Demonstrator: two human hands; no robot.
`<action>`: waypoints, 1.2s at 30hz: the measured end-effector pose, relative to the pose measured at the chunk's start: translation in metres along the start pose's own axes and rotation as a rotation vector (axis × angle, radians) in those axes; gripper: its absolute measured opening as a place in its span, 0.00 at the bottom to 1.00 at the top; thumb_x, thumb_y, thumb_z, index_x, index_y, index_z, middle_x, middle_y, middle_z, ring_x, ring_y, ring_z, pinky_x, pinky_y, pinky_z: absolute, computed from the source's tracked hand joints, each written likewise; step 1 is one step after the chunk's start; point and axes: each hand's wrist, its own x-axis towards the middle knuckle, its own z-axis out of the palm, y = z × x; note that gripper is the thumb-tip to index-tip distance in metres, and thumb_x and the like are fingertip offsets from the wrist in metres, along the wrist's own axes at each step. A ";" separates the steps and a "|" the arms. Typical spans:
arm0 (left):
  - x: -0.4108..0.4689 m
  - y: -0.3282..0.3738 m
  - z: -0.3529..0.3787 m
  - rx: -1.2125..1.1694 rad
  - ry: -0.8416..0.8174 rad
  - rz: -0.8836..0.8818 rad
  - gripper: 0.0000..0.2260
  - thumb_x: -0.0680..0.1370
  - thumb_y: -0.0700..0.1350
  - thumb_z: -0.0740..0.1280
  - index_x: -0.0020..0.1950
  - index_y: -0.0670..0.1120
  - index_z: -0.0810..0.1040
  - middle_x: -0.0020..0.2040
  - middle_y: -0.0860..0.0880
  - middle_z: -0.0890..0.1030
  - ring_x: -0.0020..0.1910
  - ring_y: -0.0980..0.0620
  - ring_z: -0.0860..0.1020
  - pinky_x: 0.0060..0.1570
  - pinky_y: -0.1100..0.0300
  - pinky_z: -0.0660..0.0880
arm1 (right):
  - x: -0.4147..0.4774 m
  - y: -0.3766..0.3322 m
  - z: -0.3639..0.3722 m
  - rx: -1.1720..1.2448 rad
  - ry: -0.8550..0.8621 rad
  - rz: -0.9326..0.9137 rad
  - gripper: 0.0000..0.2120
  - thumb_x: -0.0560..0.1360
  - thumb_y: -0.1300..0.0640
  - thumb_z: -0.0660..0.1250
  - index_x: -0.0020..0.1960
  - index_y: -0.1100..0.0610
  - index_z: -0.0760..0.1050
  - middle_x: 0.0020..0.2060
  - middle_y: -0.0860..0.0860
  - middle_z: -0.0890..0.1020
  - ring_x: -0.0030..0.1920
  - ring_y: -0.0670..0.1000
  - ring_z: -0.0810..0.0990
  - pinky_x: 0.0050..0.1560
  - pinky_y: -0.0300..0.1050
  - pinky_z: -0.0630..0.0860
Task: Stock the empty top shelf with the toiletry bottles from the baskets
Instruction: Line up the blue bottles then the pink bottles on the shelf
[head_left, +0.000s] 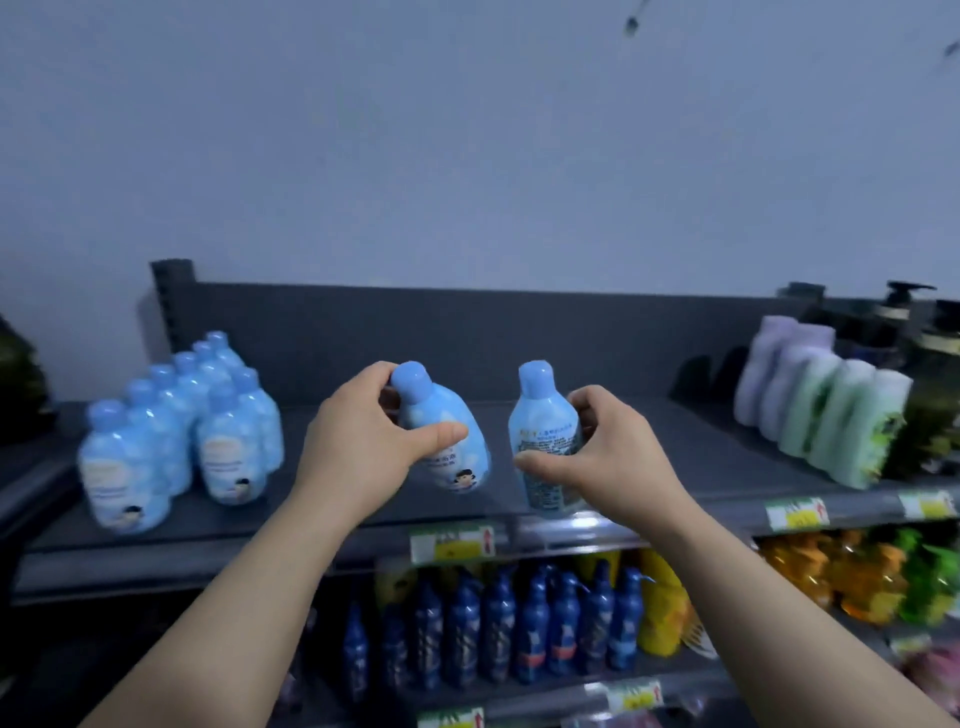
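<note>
Bottles in hands: two, one light-blue bottle in each.
Left hand (358, 447): wrapped round the left bottle (465, 465), thumb across the front, fingers behind the neck.
Left bottle: tilted, cap leaning left, cartoon picture facing out, over the middle of the top shelf (701, 457).
Right hand (613, 452): wrapped round the right bottle (545, 421), thumb low on the front, fingers behind.
Right bottle: nearly upright, small-print side facing out, bottom at the shelf's front edge (touching or not, cannot tell).
Gap: held bottles close together, not touching.
Stocked bottles (156, 426): about nine of the same kind, two rows at the shelf's left end, back ones hard to count.
Pastel bottles (826, 410): five in a row at the right end, two purple, three green.
Pump bottles (898, 322): two dark ones behind those.
Price tags (452, 543): three on the top shelf's front edge.
</note>
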 end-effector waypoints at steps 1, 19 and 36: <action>0.009 -0.002 -0.012 0.011 0.016 0.003 0.17 0.61 0.55 0.79 0.44 0.56 0.75 0.42 0.58 0.82 0.43 0.56 0.81 0.45 0.52 0.78 | 0.010 -0.009 0.010 0.013 -0.008 -0.012 0.23 0.58 0.43 0.78 0.45 0.49 0.71 0.37 0.45 0.81 0.34 0.45 0.78 0.39 0.49 0.79; 0.225 -0.092 -0.132 0.391 -0.080 -0.020 0.22 0.62 0.58 0.78 0.47 0.50 0.72 0.46 0.55 0.77 0.45 0.51 0.77 0.39 0.58 0.71 | 0.170 -0.074 0.194 0.246 -0.097 0.089 0.22 0.65 0.51 0.78 0.53 0.51 0.72 0.47 0.47 0.81 0.45 0.46 0.82 0.41 0.41 0.78; 0.306 -0.196 -0.088 0.737 -0.324 -0.136 0.25 0.62 0.57 0.79 0.40 0.47 0.66 0.41 0.51 0.71 0.34 0.53 0.69 0.32 0.59 0.65 | 0.240 -0.030 0.306 0.276 -0.333 0.207 0.24 0.67 0.55 0.74 0.57 0.54 0.66 0.48 0.50 0.78 0.44 0.46 0.78 0.40 0.39 0.75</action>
